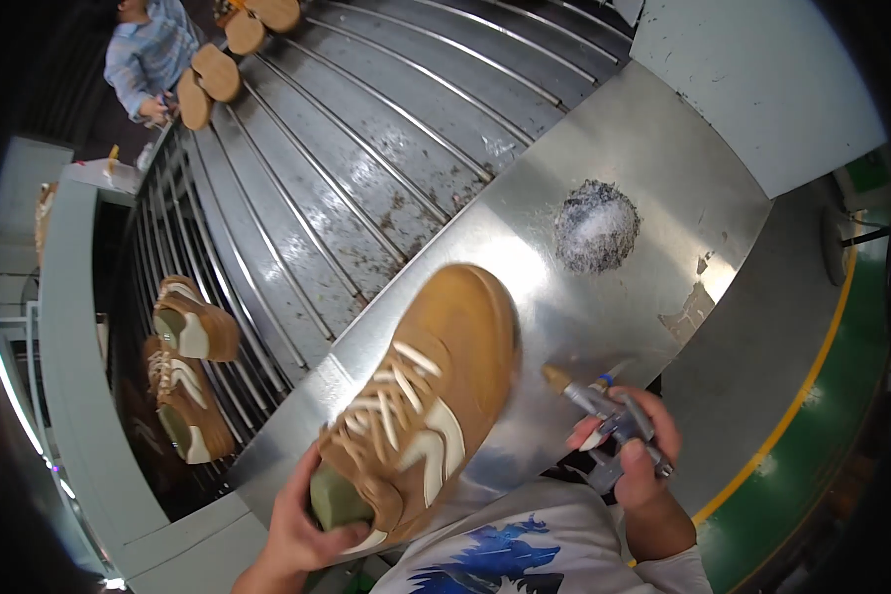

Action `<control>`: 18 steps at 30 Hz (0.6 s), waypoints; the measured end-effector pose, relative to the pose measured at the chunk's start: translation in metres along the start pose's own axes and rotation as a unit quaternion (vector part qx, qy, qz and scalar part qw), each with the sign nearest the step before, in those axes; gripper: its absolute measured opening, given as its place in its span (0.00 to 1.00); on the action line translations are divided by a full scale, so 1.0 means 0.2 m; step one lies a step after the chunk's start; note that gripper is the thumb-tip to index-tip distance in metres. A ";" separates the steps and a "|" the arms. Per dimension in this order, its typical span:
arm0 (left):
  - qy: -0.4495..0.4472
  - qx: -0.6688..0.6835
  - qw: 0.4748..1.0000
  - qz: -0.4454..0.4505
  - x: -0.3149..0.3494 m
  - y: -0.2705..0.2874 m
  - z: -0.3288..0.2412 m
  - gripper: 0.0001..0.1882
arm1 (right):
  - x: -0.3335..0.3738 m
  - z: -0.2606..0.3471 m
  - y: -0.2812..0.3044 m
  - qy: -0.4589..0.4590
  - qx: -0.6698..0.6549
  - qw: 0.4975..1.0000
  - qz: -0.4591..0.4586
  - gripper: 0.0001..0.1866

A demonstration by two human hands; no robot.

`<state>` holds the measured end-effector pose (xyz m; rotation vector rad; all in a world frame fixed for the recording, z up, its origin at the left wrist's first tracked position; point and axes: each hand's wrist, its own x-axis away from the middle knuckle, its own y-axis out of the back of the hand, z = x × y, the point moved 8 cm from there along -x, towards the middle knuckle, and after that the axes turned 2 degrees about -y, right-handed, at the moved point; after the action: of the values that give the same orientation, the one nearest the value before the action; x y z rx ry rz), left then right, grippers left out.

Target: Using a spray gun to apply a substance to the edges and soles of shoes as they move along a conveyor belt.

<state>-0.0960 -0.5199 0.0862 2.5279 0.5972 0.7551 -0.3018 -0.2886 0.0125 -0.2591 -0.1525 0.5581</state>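
Note:
My left hand (pixel 297 520) is closed around the heel end of a tan sneaker (pixel 445 366) with white laces and a white side patch. The sneaker is held over the metal ledge, its toe pointing away and to the right. A green shoe last (pixel 339 498) fills its opening. Wrapped in the fingers of my right hand (pixel 653 465) is a small metal spray gun (pixel 616 416). Its brownish nozzle points up and left toward the sneaker's side, with a gap between them.
Shiny metal ledge (pixel 554 327) carries a grey-white powdery patch (pixel 597 226). Beyond runs a conveyor of metal rods (pixel 366 139). Two tan sneakers (pixel 193 381) sit at left. At the far end are several tan soles (pixel 216 71) and a person (pixel 148 54) in a plaid shirt.

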 end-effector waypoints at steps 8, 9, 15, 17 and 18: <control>-0.221 0.584 0.778 -0.070 -1.19 0.18 -0.58 0.20 | -0.25 -0.06 0.01 0.100 -0.049 0.991 -0.069 0.27; -0.199 0.550 0.810 -0.054 -1.37 0.19 -0.60 0.22 | -0.27 -0.05 -0.02 0.078 -0.082 0.990 -0.081 0.27; -0.129 -0.500 0.746 -0.420 -1.32 1.06 -0.03 0.38 | -0.25 -0.10 0.09 0.076 -0.029 0.984 -0.157 0.32; 0.102 -0.522 0.715 -0.454 -0.96 1.48 0.40 0.40 | -0.26 -0.07 0.09 0.084 -0.001 0.983 -0.165 0.33; 0.225 -0.391 0.762 -0.465 -0.70 1.73 0.69 0.40 | -0.26 -0.04 0.07 0.084 0.021 0.985 -0.151 0.34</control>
<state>-0.0252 -0.9109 0.1018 1.0409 1.2304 0.9182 -0.3502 -0.3066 -0.0030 -0.2354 -0.0147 0.2358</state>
